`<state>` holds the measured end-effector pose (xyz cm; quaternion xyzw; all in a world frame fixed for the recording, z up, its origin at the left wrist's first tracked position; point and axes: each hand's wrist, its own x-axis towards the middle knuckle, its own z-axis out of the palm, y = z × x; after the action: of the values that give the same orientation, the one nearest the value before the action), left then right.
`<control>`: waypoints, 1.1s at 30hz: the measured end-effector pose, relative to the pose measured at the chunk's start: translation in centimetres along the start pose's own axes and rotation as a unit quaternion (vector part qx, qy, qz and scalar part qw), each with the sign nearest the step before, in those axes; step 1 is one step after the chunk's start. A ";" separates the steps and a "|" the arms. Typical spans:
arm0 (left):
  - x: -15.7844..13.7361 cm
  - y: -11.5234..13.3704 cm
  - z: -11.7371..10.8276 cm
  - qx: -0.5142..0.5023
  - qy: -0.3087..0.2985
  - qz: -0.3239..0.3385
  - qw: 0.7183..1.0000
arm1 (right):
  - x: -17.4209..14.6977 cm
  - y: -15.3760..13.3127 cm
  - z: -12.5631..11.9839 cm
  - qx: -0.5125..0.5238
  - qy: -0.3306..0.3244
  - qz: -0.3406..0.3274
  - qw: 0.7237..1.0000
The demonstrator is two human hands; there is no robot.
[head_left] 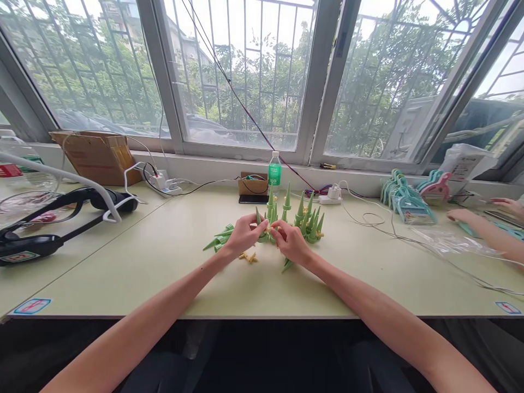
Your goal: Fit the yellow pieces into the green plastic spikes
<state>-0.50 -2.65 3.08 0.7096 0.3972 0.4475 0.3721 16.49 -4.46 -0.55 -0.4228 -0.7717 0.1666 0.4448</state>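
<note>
My left hand [245, 233] is closed around a green cone-shaped nozzle cap [258, 216] with its point up. My right hand [291, 241] pinches a small yellow piece, mostly covered by the fingertips, against the cap's side. Beyond both hands stands a cluster of green nozzle caps [301, 210], several with yellow bits at their bases. Other green caps [223, 233] lie on their sides to the left of my left hand. Below my hands is a little pile of yellow pieces [248, 257]. One more green cap [287, 266] lies partly under my right hand.
A bottle with a green label [274, 172] stands behind the caps, beside a small cardboard box [252, 185]. At left are a black headset [61, 229] and a carton [96, 155]. Teal hangers [405, 199], cables and another person's arm [487, 232] occupy the right.
</note>
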 end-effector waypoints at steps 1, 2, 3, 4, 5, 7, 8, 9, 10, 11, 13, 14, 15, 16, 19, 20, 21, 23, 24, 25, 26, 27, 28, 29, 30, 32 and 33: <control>0.0 0.0 0.0 0.002 -0.002 -0.002 1.000 | 0.0 0.0 0.0 -0.001 -0.001 0.000 1.000; 0.0 0.0 0.0 0.004 -0.003 -0.004 1.000 | 0.0 0.1 0.0 -0.002 0.000 -0.001 1.000; 0.0 -0.1 0.0 0.005 -0.005 -0.006 1.000 | 0.0 0.1 0.1 -0.003 0.003 -0.002 1.000; 0.0 -0.1 0.0 0.007 -0.007 -0.008 1.000 | 0.1 0.2 0.1 -0.003 0.006 -0.004 1.000; 0.0 -0.2 0.0 0.009 -0.010 -0.008 1.000 | 0.1 0.2 0.2 -0.002 0.010 -0.005 1.000; 0.0 -0.3 0.0 0.014 -0.013 -0.003 1.000 | 0.1 0.3 0.2 0.000 0.015 -0.009 1.000; 0.0 -0.4 0.0 0.017 -0.013 0.001 1.000 | 0.1 0.4 0.3 -0.001 0.018 -0.011 1.000; 0.0 -0.4 0.0 0.019 -0.014 0.005 1.000 | 0.1 0.4 0.3 -0.004 0.020 -0.013 1.000; 0.0 -0.5 0.0 0.022 -0.016 0.008 1.000 | 0.2 0.5 0.3 -0.008 0.022 -0.015 1.000; 0.1 -0.5 0.0 0.025 -0.018 0.010 0.999 | 0.2 0.5 0.3 -0.014 0.024 -0.017 0.999; 0.1 -0.5 0.0 0.029 -0.022 0.012 0.999 | 0.3 0.6 0.3 -0.027 0.027 -0.018 0.999; 0.1 -0.5 0.0 0.030 -0.022 0.014 0.999 | 0.3 0.7 0.3 -0.032 0.029 -0.017 0.999; 0.1 -0.5 0.0 0.029 -0.020 0.015 0.999 | 0.3 0.7 0.2 -0.034 0.031 -0.014 0.999; 0.1 -0.5 0.0 0.028 -0.017 0.015 0.999 | 0.3 0.7 0.2 -0.032 0.034 -0.010 0.999; 0.2 -0.6 0.1 0.023 -0.008 0.013 1.000 | 0.2 0.5 0.1 -0.013 0.031 0.003 0.999; 0.2 -0.7 0.1 0.022 -0.006 0.012 1.000 | 0.1 0.4 0.1 -0.007 0.025 0.003 1.000; 0.2 -0.7 0.1 0.021 -0.005 0.012 1.000 | 0.1 0.3 0.1 0.000 0.018 0.003 1.000; 0.2 -0.8 0.1 0.023 -0.004 0.015 1.000 | 0.0 0.3 0.2 0.008 0.004 0.000 1.000; 0.2 -0.8 0.1 0.025 -0.004 0.016 1.000 | 0.0 0.3 0.2 0.010 -0.001 -0.001 1.000; 0.2 -0.8 0.1 0.027 -0.003 0.017 0.999 | 0.0 0.4 0.3 0.011 -0.005 -0.002 1.000; 0.2 -0.8 0.1 0.030 -0.003 0.018 0.999 | 0.0 0.4 0.3 0.010 -0.007 -0.002 1.000; 0.2 -0.8 0.1 0.032 -0.004 0.017 0.999 | 0.0 0.5 0.3 0.009 -0.007 -0.003 1.000; 0.1 -0.8 0.1 0.033 -0.005 0.016 0.999 | 0.0 0.5 0.3 0.009 -0.007 -0.004 1.000; 0.1 -0.8 0.1 0.033 -0.005 0.016 0.999 | 0.0 0.6 0.3 0.008 -0.006 -0.005 1.000; 0.1 -0.8 0.0 0.034 -0.006 0.016 0.999 | 0.0 0.6 0.3 0.007 -0.005 -0.007 1.000; 0.1 -0.8 0.0 0.035 -0.008 0.018 0.999 | 0.1 0.7 0.4 0.006 0.001 -0.013 1.000; 0.1 -0.8 0.0 0.036 -0.010 0.020 0.999 | 0.1 0.7 0.4 0.005 0.004 -0.015 1.000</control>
<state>-0.61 -2.26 2.40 0.7347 0.3948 0.4334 0.3413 16.52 -3.95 -1.14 -0.4094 -0.7757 0.1616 0.4523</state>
